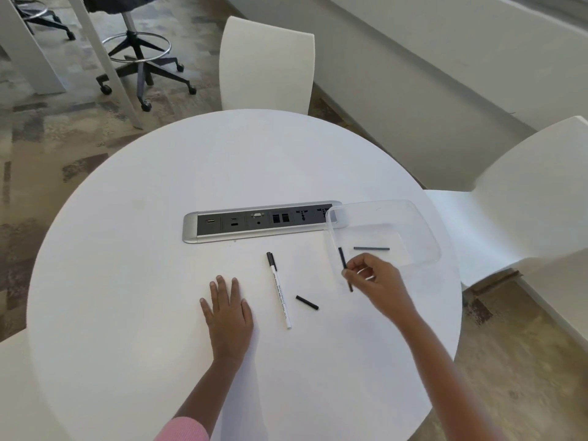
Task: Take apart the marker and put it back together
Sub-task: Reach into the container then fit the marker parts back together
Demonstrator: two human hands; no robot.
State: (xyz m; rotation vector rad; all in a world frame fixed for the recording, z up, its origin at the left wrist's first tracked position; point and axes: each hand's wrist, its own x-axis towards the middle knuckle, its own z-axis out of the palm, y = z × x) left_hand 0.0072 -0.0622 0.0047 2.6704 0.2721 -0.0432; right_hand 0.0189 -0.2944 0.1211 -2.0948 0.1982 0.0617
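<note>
Apparently we're mid-task: marker [279, 289] apart, right hand [374, 281] pinching a thin black rod [345, 268], left hand [227, 316] flat, empty; reassembly remains.

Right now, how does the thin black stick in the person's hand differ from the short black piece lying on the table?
The thin black stick is long and slender; the short black piece is stubbier and thicker. The stick is pinched in the right hand beside the clear plastic tray, while the short piece lies free on the white table, right of the white marker barrel. The stick runs nearly straight away from the person; the short piece lies on a diagonal. Both are black.
</note>
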